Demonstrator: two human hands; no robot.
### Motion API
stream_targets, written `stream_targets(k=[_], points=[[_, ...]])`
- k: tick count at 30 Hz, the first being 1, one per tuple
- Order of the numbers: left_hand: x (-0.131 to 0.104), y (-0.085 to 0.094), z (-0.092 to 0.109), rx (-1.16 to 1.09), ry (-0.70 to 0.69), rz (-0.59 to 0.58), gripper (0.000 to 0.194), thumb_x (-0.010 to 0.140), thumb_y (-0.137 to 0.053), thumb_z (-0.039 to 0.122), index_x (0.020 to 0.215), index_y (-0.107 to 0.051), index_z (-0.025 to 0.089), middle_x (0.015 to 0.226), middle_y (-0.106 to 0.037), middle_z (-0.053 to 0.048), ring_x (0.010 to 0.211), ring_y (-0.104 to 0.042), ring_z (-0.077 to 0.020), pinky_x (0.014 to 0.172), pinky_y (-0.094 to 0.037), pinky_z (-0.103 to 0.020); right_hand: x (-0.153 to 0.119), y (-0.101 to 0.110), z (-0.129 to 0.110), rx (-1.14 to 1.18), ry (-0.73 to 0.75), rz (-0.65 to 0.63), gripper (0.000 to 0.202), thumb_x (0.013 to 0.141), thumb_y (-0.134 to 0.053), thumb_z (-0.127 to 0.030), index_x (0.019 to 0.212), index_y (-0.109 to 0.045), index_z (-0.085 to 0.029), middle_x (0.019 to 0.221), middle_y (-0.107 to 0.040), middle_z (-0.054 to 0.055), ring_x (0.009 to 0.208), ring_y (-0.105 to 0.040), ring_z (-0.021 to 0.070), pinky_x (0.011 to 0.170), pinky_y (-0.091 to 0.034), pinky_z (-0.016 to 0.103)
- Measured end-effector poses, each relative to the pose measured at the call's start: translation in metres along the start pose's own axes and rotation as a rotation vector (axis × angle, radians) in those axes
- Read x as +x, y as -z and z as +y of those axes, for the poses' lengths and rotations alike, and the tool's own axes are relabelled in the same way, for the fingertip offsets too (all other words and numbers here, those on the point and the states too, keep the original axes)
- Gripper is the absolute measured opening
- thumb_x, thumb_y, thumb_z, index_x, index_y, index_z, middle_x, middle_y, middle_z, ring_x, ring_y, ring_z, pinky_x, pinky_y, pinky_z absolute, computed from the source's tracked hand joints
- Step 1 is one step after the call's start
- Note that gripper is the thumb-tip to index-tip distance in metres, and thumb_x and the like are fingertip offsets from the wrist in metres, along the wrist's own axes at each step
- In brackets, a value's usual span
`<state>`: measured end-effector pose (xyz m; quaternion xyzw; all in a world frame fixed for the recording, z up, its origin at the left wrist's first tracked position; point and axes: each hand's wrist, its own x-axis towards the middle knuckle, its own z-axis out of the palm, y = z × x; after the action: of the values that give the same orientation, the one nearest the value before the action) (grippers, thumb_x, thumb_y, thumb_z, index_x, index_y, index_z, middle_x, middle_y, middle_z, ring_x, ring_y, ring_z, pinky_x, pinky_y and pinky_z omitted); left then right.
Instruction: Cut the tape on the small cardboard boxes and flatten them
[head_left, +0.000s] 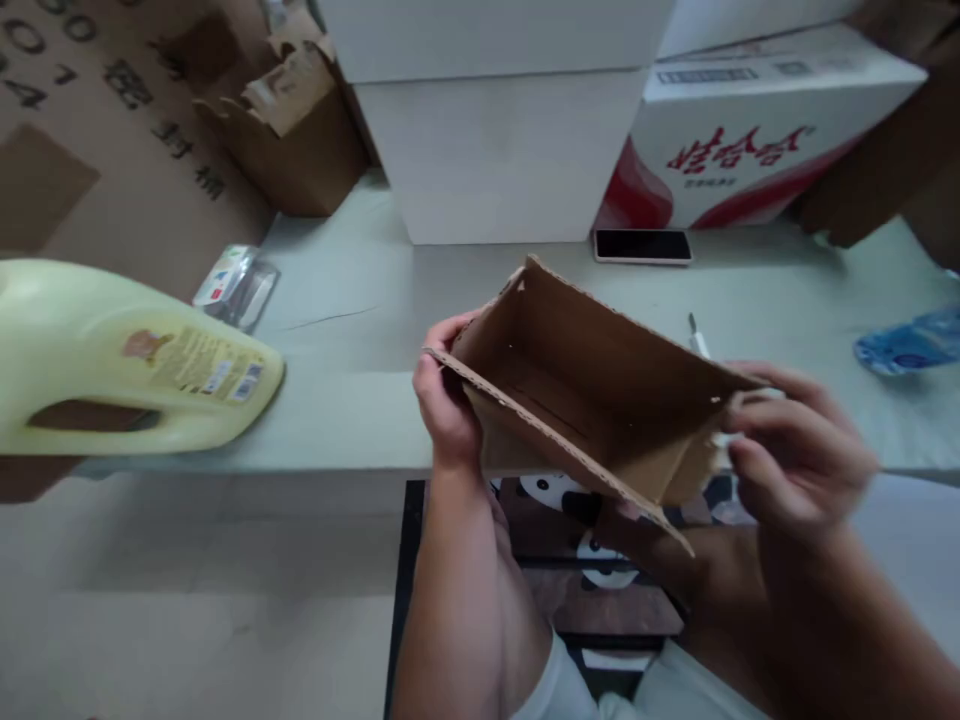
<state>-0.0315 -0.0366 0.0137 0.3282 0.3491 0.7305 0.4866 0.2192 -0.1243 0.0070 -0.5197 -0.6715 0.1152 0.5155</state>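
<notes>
An open-topped cardboard box [577, 390] with rough-cut edges is held tilted above the front edge of the table. My left hand [450, 400] is closed around its left end, with the thumb at the rim. At the right end my right hand [795, 450] pinches the torn edge of the box, where a pale scrap shows at the fingertips. The inside of the box holds nothing that I can see. Just behind its right end lies a slim white tool [699, 340] with a dark tip, partly hidden by the box.
A large pale-yellow jug [150, 360] lies at the left beside a clear plastic pack [238, 285]. White boxes [502, 160], a red-and-white carton [735, 150] and a phone [643, 246] are at the back. A blue bottle [911, 342] lies at the right.
</notes>
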Motion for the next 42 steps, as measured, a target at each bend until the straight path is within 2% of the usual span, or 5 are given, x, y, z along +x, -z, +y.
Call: stream_targets(k=[14,20,28,34,42], points=[[-0.014,-0.011,-0.020,0.529,-0.248,0.009,0.012,0.084,-0.063,0.033,0.090,-0.069,0.024,0.089,-0.064,-0.001,0.090,-0.061,-0.0168,0.089,-0.048,-0.028,-0.013,-0.014,0.030,0.372,-0.227,0.031,0.060,0.092,-0.055,-0.045,0.145,-0.026,-0.047,0.130,-0.062,0.004,0.110,-0.066,0.0255,0.092,-0.055,0.046],[-0.013,-0.013,-0.016,0.619,-0.282,-0.128,0.022,0.084,-0.062,0.023,0.101,-0.075,0.028,0.122,-0.065,-0.002,0.125,-0.056,-0.0209,0.113,-0.040,-0.036,-0.014,-0.010,0.030,0.379,-0.255,-0.040,0.035,0.090,-0.050,-0.058,0.103,-0.064,-0.029,0.141,-0.056,0.007,0.133,-0.052,0.0325,0.109,-0.044,0.055],[0.009,0.003,-0.018,0.515,-0.099,0.046,0.022,0.077,-0.058,0.020,0.080,-0.079,0.023,0.098,-0.073,-0.002,0.109,-0.064,-0.0208,0.105,-0.046,-0.035,-0.010,-0.016,0.034,0.309,-0.366,0.017,0.055,0.089,-0.049,-0.066,0.132,-0.056,-0.032,0.143,-0.058,0.006,0.136,-0.052,0.0289,0.115,-0.040,0.052],[0.020,0.018,-0.023,0.329,0.027,0.277,0.024,0.073,-0.059,0.030,0.087,-0.076,0.020,0.100,-0.074,-0.003,0.102,-0.066,-0.0190,0.087,-0.052,-0.027,-0.006,-0.013,0.035,0.387,-0.430,-0.340,0.063,0.092,-0.043,-0.070,0.139,-0.058,-0.031,0.152,-0.050,0.004,0.146,-0.039,0.0313,0.124,-0.028,0.056],[-0.011,-0.001,-0.028,0.510,0.755,-0.259,0.068,0.078,-0.052,0.079,0.101,-0.070,0.018,0.088,-0.075,-0.010,0.075,-0.070,-0.0218,0.049,-0.045,-0.026,-0.010,-0.012,0.031,0.366,-0.178,-0.257,0.068,0.093,-0.050,-0.062,0.154,-0.033,-0.039,0.167,-0.022,-0.004,0.155,-0.018,0.0283,0.127,-0.022,0.050]])
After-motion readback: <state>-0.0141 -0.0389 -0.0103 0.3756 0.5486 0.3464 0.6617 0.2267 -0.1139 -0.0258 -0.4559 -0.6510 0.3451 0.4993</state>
